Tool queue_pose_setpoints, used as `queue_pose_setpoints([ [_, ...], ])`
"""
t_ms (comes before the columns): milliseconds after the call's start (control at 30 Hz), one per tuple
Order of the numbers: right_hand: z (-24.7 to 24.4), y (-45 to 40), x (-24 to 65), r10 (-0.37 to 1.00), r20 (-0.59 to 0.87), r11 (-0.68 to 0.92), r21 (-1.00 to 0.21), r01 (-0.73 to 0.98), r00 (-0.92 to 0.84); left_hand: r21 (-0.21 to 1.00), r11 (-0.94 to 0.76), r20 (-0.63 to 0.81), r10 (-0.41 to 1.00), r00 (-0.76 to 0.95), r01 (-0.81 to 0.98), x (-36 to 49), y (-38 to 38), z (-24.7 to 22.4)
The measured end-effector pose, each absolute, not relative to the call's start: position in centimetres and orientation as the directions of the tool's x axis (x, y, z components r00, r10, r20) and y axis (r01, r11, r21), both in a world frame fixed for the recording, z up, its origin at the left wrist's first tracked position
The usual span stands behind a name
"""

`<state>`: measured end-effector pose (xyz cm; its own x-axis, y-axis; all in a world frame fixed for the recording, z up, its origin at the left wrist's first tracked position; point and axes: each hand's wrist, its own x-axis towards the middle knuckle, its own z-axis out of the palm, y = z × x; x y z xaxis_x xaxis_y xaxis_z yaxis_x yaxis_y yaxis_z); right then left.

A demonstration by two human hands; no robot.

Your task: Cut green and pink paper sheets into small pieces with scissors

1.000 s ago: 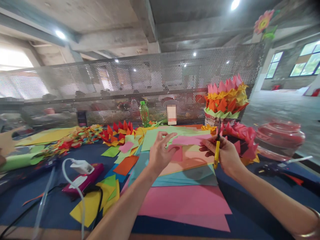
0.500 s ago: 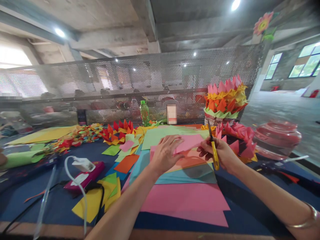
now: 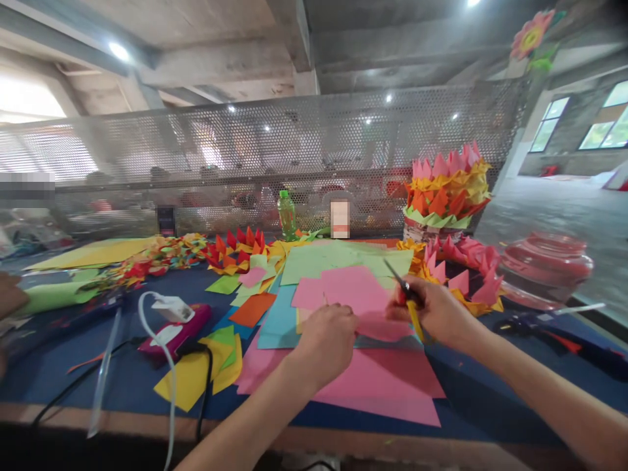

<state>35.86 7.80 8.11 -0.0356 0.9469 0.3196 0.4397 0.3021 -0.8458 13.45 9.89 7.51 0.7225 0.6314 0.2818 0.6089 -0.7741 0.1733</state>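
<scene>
A pair of scissors point(image 3: 417, 320) with yellow handles and dark blades is in my right hand point(image 3: 439, 311), the blades pointing up and to the left. The fingertips of that hand reach the right side of a pink paper sheet point(image 3: 356, 288). My left hand point(image 3: 328, 337) is closed at the near-left part of this sheet, fingers curled and seemingly pinching it; the fingertips are partly hidden. Beneath lie blue paper point(image 3: 277, 324), larger pink paper point(image 3: 387, 379) and, farther back, light green paper point(image 3: 307, 258).
A tiered folded-paper piece point(image 3: 446, 186) stands back right, near a clear red-tinted jar point(image 3: 544, 268). A purple power strip point(image 3: 196, 320) with a white cable lies left. A glue gun point(image 3: 564, 337) rests at right. A green bottle point(image 3: 286, 216) stands by the mesh partition point(image 3: 318, 144). Another person's hand point(image 3: 10, 294) shows far left.
My left hand has moved nearer and closed from a spread pose. The pink sheet has come toward me, covering the orange paper. My right hand keeps the scissors, its blades now tilted left.
</scene>
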Motion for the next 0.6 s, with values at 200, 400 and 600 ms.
queue_pose_setpoints([
  [200, 6.4, 5.4, 34.5, 0.876, 0.225, 0.479, -0.512, 0.713, -0.427, 0.590, -0.632, 0.330, 0.757, 0.564, 0.503, 12.0, 8.3, 5.5],
  [400, 6.3, 5.4, 34.1, 0.861, 0.227, 0.507, -0.456, 0.731, -0.456, 0.706, -0.549, 0.330, 0.814, 0.477, 0.447, 12.1, 7.8, 5.3],
  [600, 6.1, 5.1, 33.8, 0.878, 0.215, 0.475, -0.495, 0.728, -0.427, 0.708, -0.555, 0.371, 0.818, 0.440, 0.436, 12.4, 7.9, 4.6],
])
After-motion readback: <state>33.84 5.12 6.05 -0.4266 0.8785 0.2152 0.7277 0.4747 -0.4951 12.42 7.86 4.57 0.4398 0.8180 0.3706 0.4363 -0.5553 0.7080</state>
